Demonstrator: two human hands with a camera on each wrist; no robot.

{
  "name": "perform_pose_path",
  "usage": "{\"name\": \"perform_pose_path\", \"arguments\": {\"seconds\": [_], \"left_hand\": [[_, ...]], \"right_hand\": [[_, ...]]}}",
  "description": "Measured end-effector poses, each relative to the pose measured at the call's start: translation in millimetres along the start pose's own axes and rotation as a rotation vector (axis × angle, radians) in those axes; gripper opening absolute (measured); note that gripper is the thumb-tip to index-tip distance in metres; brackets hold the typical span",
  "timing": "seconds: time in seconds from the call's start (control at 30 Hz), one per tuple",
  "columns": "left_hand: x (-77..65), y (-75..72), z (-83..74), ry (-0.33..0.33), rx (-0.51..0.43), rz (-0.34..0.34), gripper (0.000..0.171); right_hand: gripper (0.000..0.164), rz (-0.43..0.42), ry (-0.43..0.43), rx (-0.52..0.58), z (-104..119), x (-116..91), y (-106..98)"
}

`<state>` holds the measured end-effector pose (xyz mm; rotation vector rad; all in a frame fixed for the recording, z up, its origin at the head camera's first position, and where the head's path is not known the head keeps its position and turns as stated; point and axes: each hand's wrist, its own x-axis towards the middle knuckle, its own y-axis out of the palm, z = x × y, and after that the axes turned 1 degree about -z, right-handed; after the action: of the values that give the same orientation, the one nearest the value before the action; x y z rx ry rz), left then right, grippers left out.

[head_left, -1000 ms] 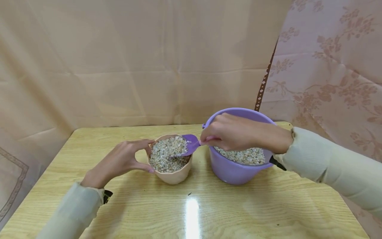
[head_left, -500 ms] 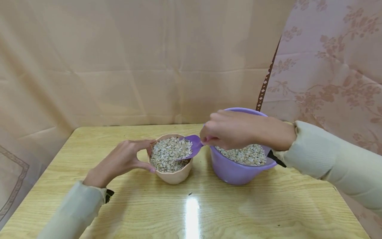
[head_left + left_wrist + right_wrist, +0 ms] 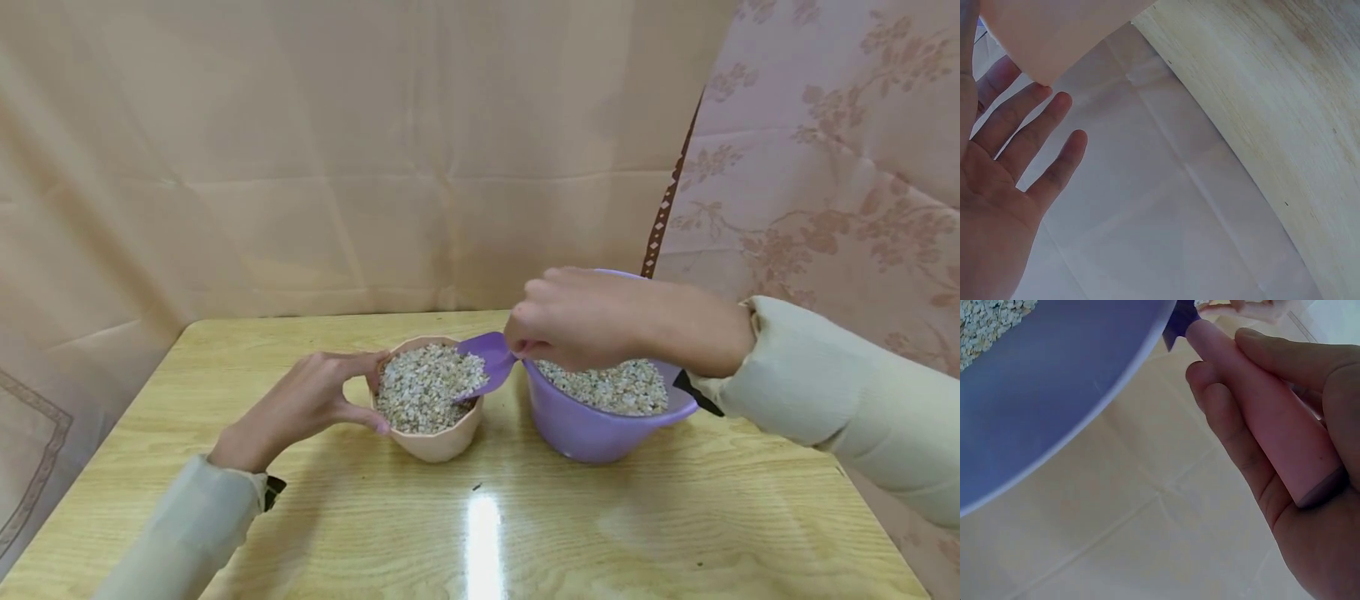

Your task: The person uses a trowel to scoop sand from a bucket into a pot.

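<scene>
My right hand grips the pink handle of a hand trowel with a purple blade. The blade tip lies over the right side of a peach flowerpot, with a little gravel at its tip. Pale gravel fills the pot close to its rim. On the pot's left side my left hand steadies it, thumb at the near rim and fingers at the far side. In the left wrist view several fingers are spread, with fingertips at the pot's wall.
Right of the pot stands a purple bucket partly filled with the same gravel; my right forearm crosses above it. Both stand on a wood-grain table. A beige cloth hangs behind, and a floral cloth hangs at right.
The trowel blade has drawn slightly right and tipped, and most of its gravel has slid into the pot. My right hand has risen a little; my left hand stays at the pot.
</scene>
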<state>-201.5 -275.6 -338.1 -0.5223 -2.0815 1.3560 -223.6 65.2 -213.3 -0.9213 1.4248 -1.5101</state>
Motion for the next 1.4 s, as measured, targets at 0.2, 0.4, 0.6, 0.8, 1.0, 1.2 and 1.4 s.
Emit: {"name": "perform_pose_path", "arguments": {"seconds": [0.2,0.4,0.6,0.8,1.0,1.2,1.4], "left_hand": [[-1.4,0.2,-1.7,0.013,0.006,-0.012,0.087],[-0.6,0.1,-2.1,0.010,0.011,-0.005,0.087],[1.4,-0.1,-2.7,0.003,0.008,0.000,0.082],[3.3,0.5,-2.9,-0.011,-0.003,0.013,0.074],[2.5,0.5,-3.7,-0.013,0.007,0.012,0.081],[2.2,0.2,-3.2,-0.008,0.012,0.012,0.084],[1.4,-1.3,-3.0,-0.013,0.009,0.013,0.084]], "right_hand": [[0.035,0.038,0.043,0.007,2.7,0.5,-10.3],[0.029,0.023,0.034,0.016,6.1,1.8,-19.3],[0.030,-0.040,-0.004,0.044,5.8,6.0,-16.1],[0.020,-0.117,-0.003,0.150,3.3,15.4,5.4],[0.018,-0.135,-0.013,0.198,2.4,18.6,22.0],[0.033,-0.137,-0.048,0.218,1.5,13.2,25.8],[0.039,-0.130,-0.095,0.228,2.2,7.9,25.7]]}}
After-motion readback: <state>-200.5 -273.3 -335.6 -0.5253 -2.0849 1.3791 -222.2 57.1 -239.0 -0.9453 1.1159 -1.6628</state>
